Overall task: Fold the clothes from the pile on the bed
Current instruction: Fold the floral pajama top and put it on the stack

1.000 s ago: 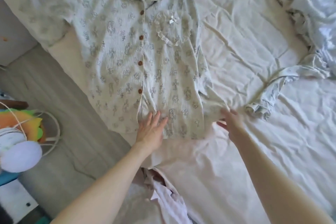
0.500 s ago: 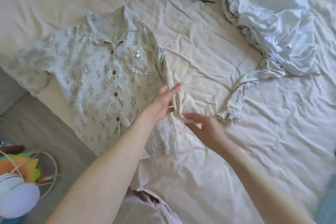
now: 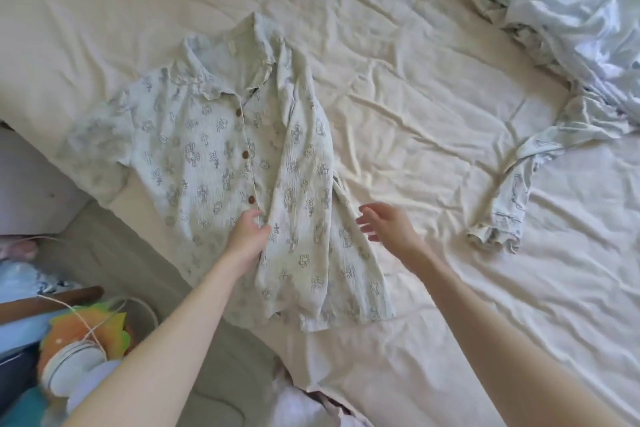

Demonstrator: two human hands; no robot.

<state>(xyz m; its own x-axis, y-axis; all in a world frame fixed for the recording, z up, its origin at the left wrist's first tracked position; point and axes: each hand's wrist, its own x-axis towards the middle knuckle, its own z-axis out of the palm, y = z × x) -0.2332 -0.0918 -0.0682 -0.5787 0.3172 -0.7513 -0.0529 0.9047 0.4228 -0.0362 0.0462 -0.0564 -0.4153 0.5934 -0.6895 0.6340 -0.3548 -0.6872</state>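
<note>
Your printed shirt (image 3: 221, 163) lies flat on the bed (image 3: 415, 114), left of centre, its right side already folded across the button line. Your left hand (image 3: 247, 236) rests on the cloth near the lowest button; whether its grip pinches the fabric I cannot tell. Your right hand (image 3: 384, 224) hovers released at the fold's 3 o'clock edge. Next, probably, fold the sleeve at 9 o'clock inward. The pile (image 3: 571, 10) waits at 2 o'clock.
</note>
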